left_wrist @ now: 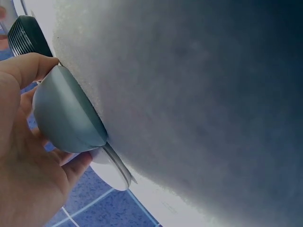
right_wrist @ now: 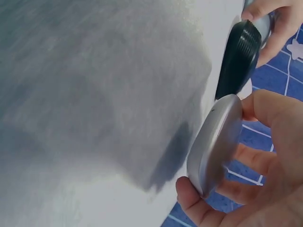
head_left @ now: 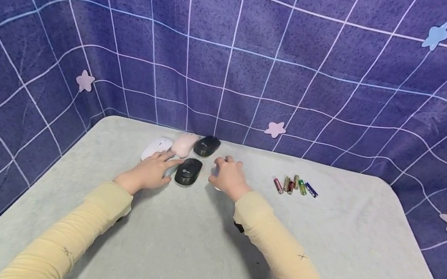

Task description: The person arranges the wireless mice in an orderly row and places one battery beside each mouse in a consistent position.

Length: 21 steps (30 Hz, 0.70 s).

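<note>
My left hand [head_left: 148, 172] grips a grey-blue computer mouse [left_wrist: 68, 111] on the table, thumb on one side and fingers on the other. In the head view that mouse is mostly hidden beneath the hand. A silver-white mouse [right_wrist: 215, 142] is held at its edges by my right hand [head_left: 230, 178], tilted, with a shadow on the cloth beside it. Between the hands sits a black mouse [head_left: 188, 171]. Beyond them lie a second black mouse [head_left: 206, 146], a pink mouse [head_left: 184, 145] and a white mouse [head_left: 156, 147], close together.
Several small batteries [head_left: 290, 185] of different colours lie to the right of my right hand. A pale grey cloth covers the table [head_left: 185, 252]. Behind it and at both sides hangs a purple curtain [head_left: 253, 75] with grid lines and stars.
</note>
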Motion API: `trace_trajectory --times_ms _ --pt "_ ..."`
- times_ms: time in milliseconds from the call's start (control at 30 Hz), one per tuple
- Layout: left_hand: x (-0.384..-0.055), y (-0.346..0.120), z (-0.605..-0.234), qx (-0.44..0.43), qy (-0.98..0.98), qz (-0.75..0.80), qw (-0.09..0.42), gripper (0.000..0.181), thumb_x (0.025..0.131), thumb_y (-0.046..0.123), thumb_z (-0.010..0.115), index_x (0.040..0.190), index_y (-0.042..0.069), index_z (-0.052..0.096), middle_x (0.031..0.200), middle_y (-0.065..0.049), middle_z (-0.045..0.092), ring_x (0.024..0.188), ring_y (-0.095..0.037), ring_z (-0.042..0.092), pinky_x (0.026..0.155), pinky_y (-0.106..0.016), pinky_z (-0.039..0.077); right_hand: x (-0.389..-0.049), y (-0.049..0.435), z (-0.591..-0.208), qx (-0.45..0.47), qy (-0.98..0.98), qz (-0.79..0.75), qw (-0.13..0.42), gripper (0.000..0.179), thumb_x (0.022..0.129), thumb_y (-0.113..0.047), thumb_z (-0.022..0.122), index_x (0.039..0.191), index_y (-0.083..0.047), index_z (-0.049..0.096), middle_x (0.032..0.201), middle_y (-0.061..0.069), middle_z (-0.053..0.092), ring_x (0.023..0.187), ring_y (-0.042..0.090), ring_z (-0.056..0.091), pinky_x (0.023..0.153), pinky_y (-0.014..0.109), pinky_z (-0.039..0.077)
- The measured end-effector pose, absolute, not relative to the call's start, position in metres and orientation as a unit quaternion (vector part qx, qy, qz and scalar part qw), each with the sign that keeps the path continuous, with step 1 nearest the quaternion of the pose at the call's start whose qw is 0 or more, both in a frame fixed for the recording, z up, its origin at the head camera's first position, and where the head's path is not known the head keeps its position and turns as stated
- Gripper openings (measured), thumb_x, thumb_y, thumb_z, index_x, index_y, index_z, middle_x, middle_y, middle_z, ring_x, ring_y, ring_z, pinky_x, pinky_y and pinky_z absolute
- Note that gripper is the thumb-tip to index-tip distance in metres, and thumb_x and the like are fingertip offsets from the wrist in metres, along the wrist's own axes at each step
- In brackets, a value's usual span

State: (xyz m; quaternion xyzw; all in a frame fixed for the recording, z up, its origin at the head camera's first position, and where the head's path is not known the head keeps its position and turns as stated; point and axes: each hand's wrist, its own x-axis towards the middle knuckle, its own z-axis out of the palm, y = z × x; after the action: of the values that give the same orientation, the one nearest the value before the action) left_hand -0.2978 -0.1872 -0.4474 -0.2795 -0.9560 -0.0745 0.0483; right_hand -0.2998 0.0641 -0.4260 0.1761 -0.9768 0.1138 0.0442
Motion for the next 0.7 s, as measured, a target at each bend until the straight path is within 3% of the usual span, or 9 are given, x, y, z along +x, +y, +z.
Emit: trace_trajectory --times_ms 233,700 --pt "-0.298 -0.187 -0.447 -0.275 -0.958 -0.075 0.041 0.06 0.082 0.019 0.064 0.139 0.013 0.046 0.145 -0.023 0.038 0.128 -0.05 0.036 0.102 -0.059 0.034 -0.29 0.082 -0.411 0.16 -0.978 0.13 0.02 0.051 0.078 -0.03 0.068 0.124 -0.01 0.059 0.125 0.019 0.054 0.103 0.045 0.052 0.088 0.048 0.045" --pt "-0.299 -0.188 -0.448 -0.266 -0.96 -0.079 0.028 0.061 0.083 0.02 0.063 0.14 0.014 0.045 0.147 -0.022 0.036 0.13 -0.049 0.034 0.104 -0.059 0.032 -0.273 0.125 -0.387 0.174 -0.969 0.166 0.049 0.049 0.076 -0.027 0.068 0.121 -0.009 0.06 0.123 0.02 0.056 0.094 0.042 0.055 0.082 0.049 0.047"
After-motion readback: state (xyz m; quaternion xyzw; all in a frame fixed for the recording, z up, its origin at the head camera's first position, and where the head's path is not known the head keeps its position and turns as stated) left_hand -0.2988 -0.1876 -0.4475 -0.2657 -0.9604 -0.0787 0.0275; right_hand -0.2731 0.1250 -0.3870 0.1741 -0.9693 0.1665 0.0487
